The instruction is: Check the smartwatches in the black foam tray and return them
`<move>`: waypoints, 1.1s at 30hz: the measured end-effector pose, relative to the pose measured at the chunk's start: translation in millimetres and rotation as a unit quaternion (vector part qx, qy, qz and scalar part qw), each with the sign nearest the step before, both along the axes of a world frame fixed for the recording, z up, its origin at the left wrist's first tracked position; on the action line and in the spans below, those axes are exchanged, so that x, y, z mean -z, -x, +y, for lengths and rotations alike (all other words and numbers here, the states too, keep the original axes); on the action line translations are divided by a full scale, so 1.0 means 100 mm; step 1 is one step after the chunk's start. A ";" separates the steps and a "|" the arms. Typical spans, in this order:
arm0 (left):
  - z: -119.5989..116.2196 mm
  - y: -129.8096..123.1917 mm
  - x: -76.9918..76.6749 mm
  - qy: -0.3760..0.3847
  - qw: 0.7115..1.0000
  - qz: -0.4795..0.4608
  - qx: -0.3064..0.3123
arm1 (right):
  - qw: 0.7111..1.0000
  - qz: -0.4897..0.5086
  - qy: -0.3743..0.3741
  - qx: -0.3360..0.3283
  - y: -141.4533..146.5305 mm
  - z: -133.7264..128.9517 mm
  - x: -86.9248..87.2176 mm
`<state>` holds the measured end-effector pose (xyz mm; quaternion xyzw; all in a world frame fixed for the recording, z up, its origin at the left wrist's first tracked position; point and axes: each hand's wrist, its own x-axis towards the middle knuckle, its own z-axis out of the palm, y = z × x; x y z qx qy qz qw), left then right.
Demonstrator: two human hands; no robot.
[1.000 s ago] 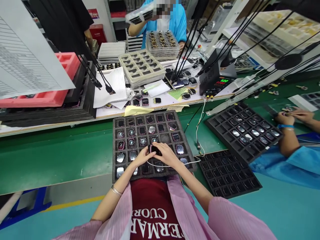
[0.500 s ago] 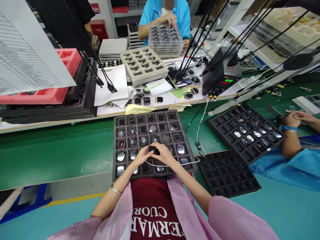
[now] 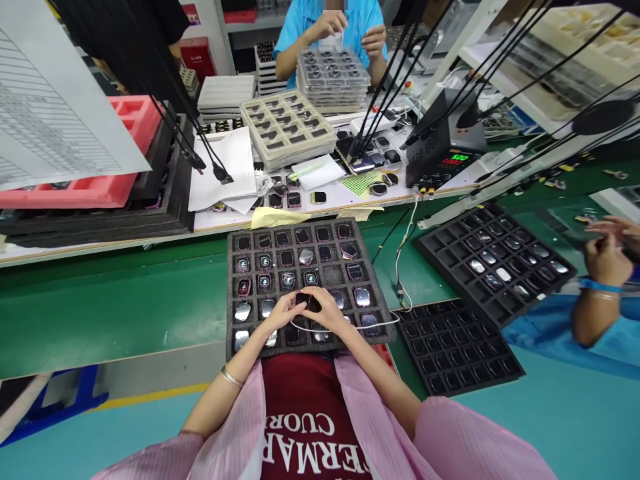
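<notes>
Both my hands meet over the grey foam tray, holding one dark smartwatch body between them. My left hand closes its fingers on the watch's left side. From the right, my right hand grips the same watch, its fingers bent over the top edge. A white cable runs from beneath my hands to the right across the tray. Square watch bodies fill most of the tray's pockets; several show lit screens, such as the lit watch. My hands cover part of the middle pockets.
Black trays of watches lie at the right beside a co-worker's hands. Across the bench, another person in blue stands behind stacked clear trays. A power supply and hanging black cables are near the shelf edge.
My hands stay almost still on the watch. The person opposite has raised both hands off the clear trays. The co-worker's hands at the right have moved slightly right.
</notes>
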<state>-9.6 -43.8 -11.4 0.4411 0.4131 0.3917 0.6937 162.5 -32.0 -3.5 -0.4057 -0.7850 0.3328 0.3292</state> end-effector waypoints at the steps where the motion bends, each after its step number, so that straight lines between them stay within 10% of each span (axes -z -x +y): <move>1: 0.00 0.00 0.00 0.000 1.000 0.001 0.001 | 1.000 0.002 0.001 -0.001 0.00 0.00 0.00; 33: -0.01 0.06 -0.11 0.081 0.996 -0.040 0.009 | 0.997 0.051 0.055 -0.006 0.05 -0.01 -0.03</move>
